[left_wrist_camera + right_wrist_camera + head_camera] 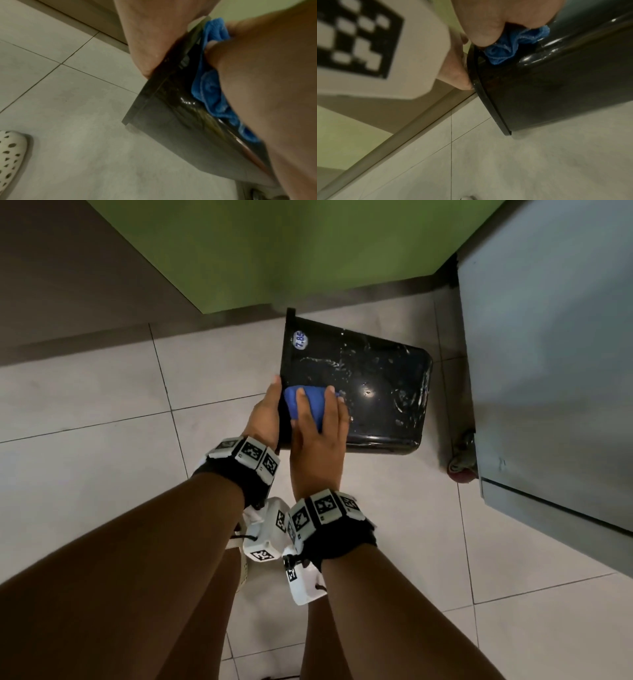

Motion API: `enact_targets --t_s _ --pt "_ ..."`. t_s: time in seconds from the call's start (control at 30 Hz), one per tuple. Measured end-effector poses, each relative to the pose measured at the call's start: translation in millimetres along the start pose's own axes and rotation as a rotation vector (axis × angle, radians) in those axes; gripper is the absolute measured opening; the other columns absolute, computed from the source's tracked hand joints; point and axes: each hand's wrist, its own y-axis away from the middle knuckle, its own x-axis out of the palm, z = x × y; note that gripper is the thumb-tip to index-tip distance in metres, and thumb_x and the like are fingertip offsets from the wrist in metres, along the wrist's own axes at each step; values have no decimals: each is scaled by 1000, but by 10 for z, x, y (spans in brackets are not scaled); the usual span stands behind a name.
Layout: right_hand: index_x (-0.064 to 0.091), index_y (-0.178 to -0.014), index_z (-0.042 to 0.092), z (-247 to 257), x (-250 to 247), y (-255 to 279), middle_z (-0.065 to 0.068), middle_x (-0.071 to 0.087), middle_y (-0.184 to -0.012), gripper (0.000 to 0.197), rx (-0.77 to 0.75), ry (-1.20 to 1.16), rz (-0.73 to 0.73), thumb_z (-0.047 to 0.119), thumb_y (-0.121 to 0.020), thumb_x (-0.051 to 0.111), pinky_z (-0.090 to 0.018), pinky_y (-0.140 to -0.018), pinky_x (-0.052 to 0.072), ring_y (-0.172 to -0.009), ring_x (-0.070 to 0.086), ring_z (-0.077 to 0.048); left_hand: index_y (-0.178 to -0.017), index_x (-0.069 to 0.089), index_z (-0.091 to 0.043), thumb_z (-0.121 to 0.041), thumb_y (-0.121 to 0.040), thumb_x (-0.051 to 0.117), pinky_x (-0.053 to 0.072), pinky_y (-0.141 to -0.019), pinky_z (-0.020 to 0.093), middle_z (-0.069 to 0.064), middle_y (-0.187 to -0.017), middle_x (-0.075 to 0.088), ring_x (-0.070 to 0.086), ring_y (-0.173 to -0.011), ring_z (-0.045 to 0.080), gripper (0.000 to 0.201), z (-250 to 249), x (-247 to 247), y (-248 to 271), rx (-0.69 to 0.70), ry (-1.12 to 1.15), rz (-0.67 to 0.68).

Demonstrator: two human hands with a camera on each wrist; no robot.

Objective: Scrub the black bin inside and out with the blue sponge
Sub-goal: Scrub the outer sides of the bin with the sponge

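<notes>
Suds are streaking the outer wall of the black bin, lying sideways on the floor tiles. The right hand is pinching the blue sponge against it near the rim, the left hand is gripping that rim; the inside is probably still waiting.

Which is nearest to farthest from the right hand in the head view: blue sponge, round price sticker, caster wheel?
From the right hand:
1. Blue sponge: held under its fingers, against the black bin.
2. Round price sticker: up on the bin's side, near the rim.
3. Caster wheel: on the floor to the right, under the grey cabinet.
</notes>
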Motion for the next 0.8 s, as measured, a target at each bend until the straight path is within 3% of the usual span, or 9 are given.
enact_targets --t_s 0.07,0.13,0.27,0.33,0.4,0.5,0.57,0.67,0.8 --pt "35 -131 25 -7 35 -12 -9 20 -142 46 -2 4 -23 29 -85 35 -36 -99 24 -130 25 -35 -112 60 -13 -68 -86 31 49 -72 32 12 -114 66 64 -97 25 67 -72 0 14 -12 -62 49" --pt "35 -130 24 -16 61 -16 -9 18 -142 45 -11 -7 -36 24 -87 47 -38 -100 25 -130 20 -34 -116 61 -12 -70 -85 28 51 -79 31 10 -109 69 65 -101 26 73 -158 25 5 78 -150 59" --pt "31 -132 23 -39 103 -31 -13 18 -144 68 -10 27 -21 20 -78 72 -45 -106 23 -134 28 -42 -107 61 -16 -53 -96 16 42 -74 16 -5 -84 59 56 -76 9 59 -303 144 45 378 -512 -129" --pt "29 -134 22 -58 98 -46 -16 19 -145 69 -23 42 -14 22 -79 69 -49 -107 17 -135 26 -43 -95 58 -16 -49 -98 17 42 -56 1 -8 -72 55 51 -66 2 53 -285 161 14 421 -530 -150" --pt "26 -136 23 -76 80 -45 -15 17 -146 66 -38 50 3 24 -81 64 -50 -108 12 -136 23 -43 -94 58 -15 -47 -99 20 38 -42 -4 -7 -72 56 51 -65 -2 50 -245 160 9 424 -465 -154" --pt "27 -136 25 -145 14 -36 -20 25 -147 61 11 66 1 21 -83 58 -52 -107 13 -136 24 -44 -101 61 -11 -46 -98 24 41 -43 -1 -4 -78 60 54 -66 0 50 -193 152 3 422 -384 -154" --pt "31 -136 24 -238 -83 -87 -25 31 -146 57 145 57 -69 15 -85 55 -53 -105 16 -134 27 -46 -107 62 -8 -46 -98 25 39 -45 1 -1 -88 60 55 -71 6 54 -185 159 5 441 -410 -176" --pt "35 -141 24 -550 -272 -206 -23 23 -150 53 328 31 -83 11 -93 51 -54 -109 16 -139 17 -43 -107 63 -6 -46 -98 25 35 -53 2 0 -95 59 53 -85 12 56 -161 160 -9 479 -439 -184" --pt "27 -144 32 -1012 -573 -352 -9 20 -154 52 471 -34 -10 35 -95 44 -50 -116 19 -140 20 -30 -98 63 -9 -46 -98 26 33 -54 6 -5 -84 59 53 -71 5 53 -151 188 -18 479 -448 -205"
